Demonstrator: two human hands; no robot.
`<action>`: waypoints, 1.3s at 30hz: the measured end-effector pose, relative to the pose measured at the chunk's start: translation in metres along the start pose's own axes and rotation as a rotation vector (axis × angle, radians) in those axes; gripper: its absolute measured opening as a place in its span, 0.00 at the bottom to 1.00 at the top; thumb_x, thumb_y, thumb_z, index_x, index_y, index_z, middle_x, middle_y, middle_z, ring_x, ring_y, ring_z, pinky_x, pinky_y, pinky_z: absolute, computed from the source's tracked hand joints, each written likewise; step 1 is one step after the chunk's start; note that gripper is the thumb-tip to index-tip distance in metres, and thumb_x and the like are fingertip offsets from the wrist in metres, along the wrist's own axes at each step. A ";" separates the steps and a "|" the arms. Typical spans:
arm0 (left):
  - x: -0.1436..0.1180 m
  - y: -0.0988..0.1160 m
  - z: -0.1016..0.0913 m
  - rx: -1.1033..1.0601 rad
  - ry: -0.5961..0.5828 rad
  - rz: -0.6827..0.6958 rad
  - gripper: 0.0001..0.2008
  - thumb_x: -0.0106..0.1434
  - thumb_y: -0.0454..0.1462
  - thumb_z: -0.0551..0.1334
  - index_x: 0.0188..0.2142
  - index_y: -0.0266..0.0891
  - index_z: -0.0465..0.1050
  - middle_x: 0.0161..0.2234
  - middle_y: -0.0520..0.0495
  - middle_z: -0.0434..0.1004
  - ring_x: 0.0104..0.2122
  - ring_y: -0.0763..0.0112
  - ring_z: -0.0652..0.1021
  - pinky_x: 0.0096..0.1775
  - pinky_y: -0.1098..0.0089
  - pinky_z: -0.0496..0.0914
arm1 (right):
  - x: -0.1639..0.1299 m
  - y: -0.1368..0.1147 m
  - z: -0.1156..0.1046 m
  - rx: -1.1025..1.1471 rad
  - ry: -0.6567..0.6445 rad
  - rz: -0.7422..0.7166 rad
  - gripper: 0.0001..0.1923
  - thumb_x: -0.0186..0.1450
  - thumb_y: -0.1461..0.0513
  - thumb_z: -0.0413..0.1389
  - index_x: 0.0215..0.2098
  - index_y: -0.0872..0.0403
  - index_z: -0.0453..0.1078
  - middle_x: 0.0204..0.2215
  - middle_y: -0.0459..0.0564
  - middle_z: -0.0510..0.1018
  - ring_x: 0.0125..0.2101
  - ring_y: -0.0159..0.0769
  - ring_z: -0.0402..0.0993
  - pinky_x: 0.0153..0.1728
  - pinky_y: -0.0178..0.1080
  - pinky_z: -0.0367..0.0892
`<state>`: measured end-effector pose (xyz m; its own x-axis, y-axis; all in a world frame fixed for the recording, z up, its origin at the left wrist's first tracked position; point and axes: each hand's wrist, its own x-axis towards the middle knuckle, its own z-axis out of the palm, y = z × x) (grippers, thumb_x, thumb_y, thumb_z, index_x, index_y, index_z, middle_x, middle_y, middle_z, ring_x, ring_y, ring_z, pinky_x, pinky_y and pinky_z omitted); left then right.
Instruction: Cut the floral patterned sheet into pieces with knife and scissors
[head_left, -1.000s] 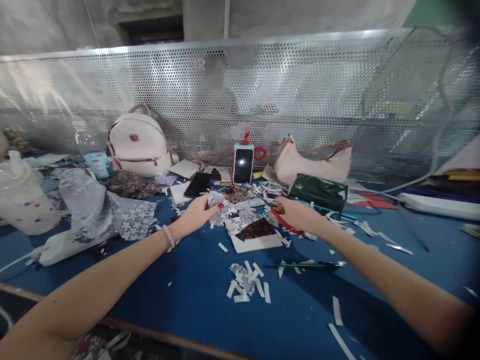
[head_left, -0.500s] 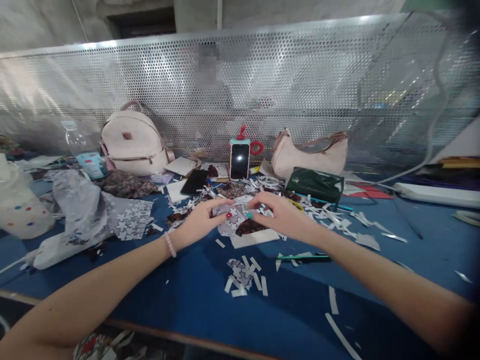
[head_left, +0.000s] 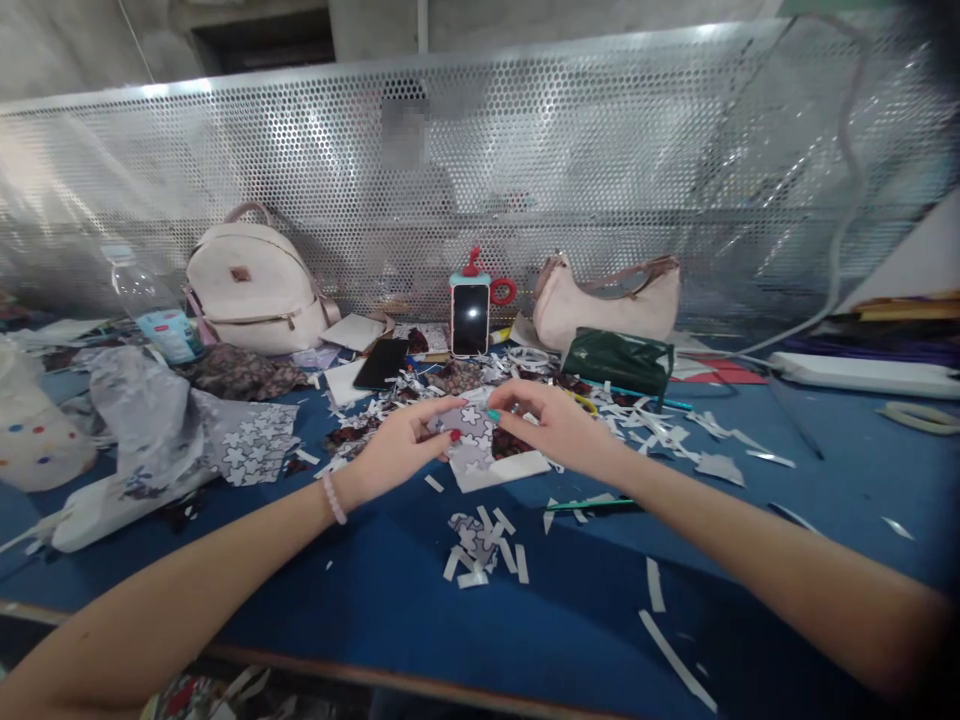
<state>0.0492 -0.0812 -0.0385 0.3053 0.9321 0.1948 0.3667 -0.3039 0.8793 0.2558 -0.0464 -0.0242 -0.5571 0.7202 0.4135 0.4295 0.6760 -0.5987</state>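
A flower-print paper piece (head_left: 471,432) is pinched between both hands above the blue table (head_left: 375,600). It is gripped at its left edge by the left hand (head_left: 401,445), fingers closed on it, and at its right edge by the right hand (head_left: 551,425). A white card (head_left: 501,470) lies just beneath, paper strips (head_left: 484,550) nearer, a phone (head_left: 470,320) standing behind.

A thin, matt piece of patterned paper (head_left: 471,432) is held between the hands. The bench (head_left: 375,600) is covered in a smooth, dull blue top, and white paper scraps (head_left: 480,548) are scattered on it. The screen (head_left: 600,150) behind is made of shiny metal full of small holes. The phone (head_left: 470,319) is glossy. The green pouch (head_left: 619,362) looks shiny and smooth.
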 end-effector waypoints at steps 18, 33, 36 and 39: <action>-0.003 -0.009 0.009 -0.159 -0.068 0.143 0.31 0.54 0.32 0.62 0.58 0.42 0.59 0.59 0.42 0.60 0.55 0.55 0.67 0.50 0.60 0.68 | -0.001 0.005 0.007 0.088 -0.032 -0.011 0.11 0.57 0.61 0.55 0.38 0.53 0.65 0.37 0.49 0.72 0.33 0.33 0.68 0.31 0.35 0.65; -0.008 -0.004 0.010 -0.290 -0.155 0.106 0.33 0.59 0.31 0.57 0.62 0.44 0.48 0.47 0.42 0.73 0.38 0.69 0.76 0.42 0.69 0.70 | 0.000 -0.005 0.001 -0.042 -0.028 -0.005 0.10 0.62 0.63 0.48 0.32 0.53 0.72 0.32 0.48 0.77 0.29 0.32 0.72 0.27 0.34 0.65; -0.009 0.000 0.010 -0.268 -0.137 0.029 0.31 0.61 0.32 0.55 0.62 0.42 0.48 0.33 0.48 0.76 0.29 0.73 0.75 0.34 0.73 0.70 | -0.001 -0.004 0.003 -0.054 -0.020 -0.018 0.11 0.62 0.64 0.49 0.38 0.53 0.72 0.37 0.49 0.78 0.33 0.34 0.73 0.30 0.35 0.67; -0.009 -0.001 0.010 -0.302 -0.100 0.034 0.30 0.61 0.32 0.55 0.62 0.41 0.49 0.40 0.45 0.75 0.32 0.72 0.75 0.35 0.73 0.70 | -0.002 -0.004 0.007 -0.050 -0.021 -0.046 0.12 0.61 0.65 0.50 0.41 0.53 0.71 0.40 0.50 0.77 0.37 0.36 0.73 0.33 0.35 0.68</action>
<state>0.0545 -0.0912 -0.0458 0.4031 0.8940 0.1958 0.0820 -0.2483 0.9652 0.2504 -0.0511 -0.0275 -0.5916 0.6851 0.4250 0.4378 0.7156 -0.5443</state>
